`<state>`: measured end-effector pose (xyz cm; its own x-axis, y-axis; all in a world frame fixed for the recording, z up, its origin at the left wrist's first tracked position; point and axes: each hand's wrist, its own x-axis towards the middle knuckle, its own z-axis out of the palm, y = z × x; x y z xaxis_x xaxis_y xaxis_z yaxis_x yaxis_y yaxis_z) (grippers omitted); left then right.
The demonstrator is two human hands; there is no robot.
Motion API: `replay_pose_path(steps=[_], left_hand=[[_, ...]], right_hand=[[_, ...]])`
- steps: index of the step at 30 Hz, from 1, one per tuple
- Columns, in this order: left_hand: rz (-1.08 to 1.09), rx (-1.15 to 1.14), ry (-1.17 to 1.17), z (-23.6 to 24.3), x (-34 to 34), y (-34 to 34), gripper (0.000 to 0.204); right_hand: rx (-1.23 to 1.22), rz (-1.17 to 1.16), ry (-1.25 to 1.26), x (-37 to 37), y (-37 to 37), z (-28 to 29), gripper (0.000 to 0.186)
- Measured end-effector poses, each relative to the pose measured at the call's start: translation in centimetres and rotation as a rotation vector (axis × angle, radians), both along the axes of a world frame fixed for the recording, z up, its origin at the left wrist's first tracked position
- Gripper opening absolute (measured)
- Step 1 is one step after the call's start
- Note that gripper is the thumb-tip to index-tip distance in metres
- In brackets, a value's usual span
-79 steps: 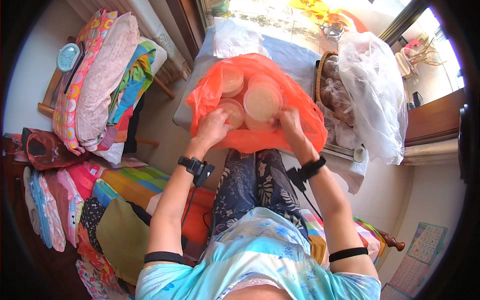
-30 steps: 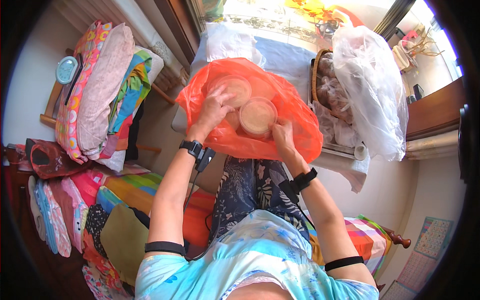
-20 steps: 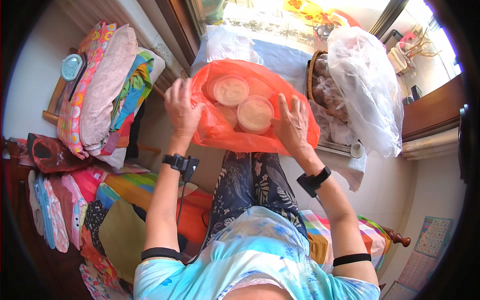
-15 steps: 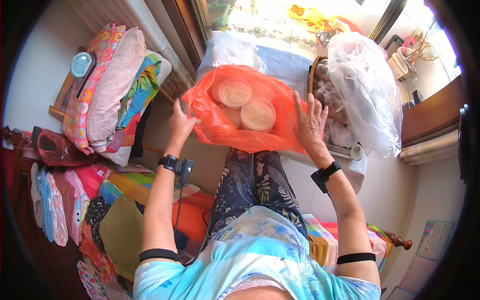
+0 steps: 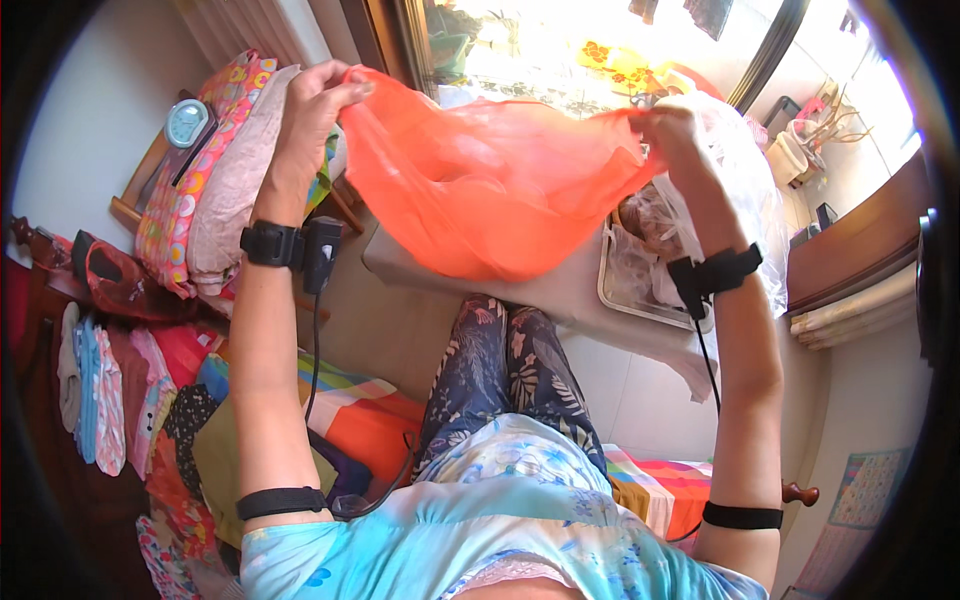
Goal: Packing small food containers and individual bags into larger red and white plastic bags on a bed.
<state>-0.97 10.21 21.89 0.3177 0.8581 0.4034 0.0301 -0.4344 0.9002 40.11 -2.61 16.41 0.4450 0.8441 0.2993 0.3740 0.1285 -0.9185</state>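
My left hand (image 5: 315,105) is closed on the upper left rim of the red plastic bag (image 5: 500,200), raised high over the near part of the cloth-covered table (image 5: 410,260). My right hand (image 5: 675,135) grips the bag's upper right rim, also lifted. The bag is stretched wide between them, its front hanging down. Round shapes of containers show faintly through the red plastic; their lids are hidden. Right of the bag stands a metal tray (image 5: 620,290) with a basket of bagged items (image 5: 645,225), partly behind my right arm, and a large white plastic bag (image 5: 750,190) beside it.
Piled bedding (image 5: 200,200) with a clock (image 5: 187,123) is on a chair at left. Folded clothes (image 5: 95,390) and a checked bedspread (image 5: 350,395) lie behind and left of me. A bright doorway is ahead; a wooden sill (image 5: 840,240) and window are at right.
Both my hands went from open, beside the bag, to gripping its rim and lifting it up and apart. The bag's sides rose, hiding the container lids.
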Motion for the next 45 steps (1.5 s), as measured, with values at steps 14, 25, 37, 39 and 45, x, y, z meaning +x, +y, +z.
replay_pose_path(steps=[14,25,37,39,45], left_hand=[[0.027,0.139,0.343,-6.7,-6.6,-5.5,0.119],[-0.304,-0.180,0.141,-18.4,2.4,-3.9,0.104],[-0.236,-0.337,-0.147,-17.8,4.8,-0.6,0.050],[-0.263,-0.387,-0.258,-17.6,4.4,-1.3,0.055],[-0.373,-0.502,-0.286,-17.9,3.6,-2.5,0.070]], right_hand=[[0.139,0.231,-0.138,-3.6,-6.7,-4.2,0.112],[-0.076,0.135,-0.029,-7.6,-0.8,-14.4,0.082],[-0.031,0.290,0.445,-10.5,2.9,-11.9,0.023],[-0.015,0.291,0.593,-9.7,2.4,-12.3,0.024],[0.006,0.286,0.928,-10.3,1.4,-13.2,0.036]])
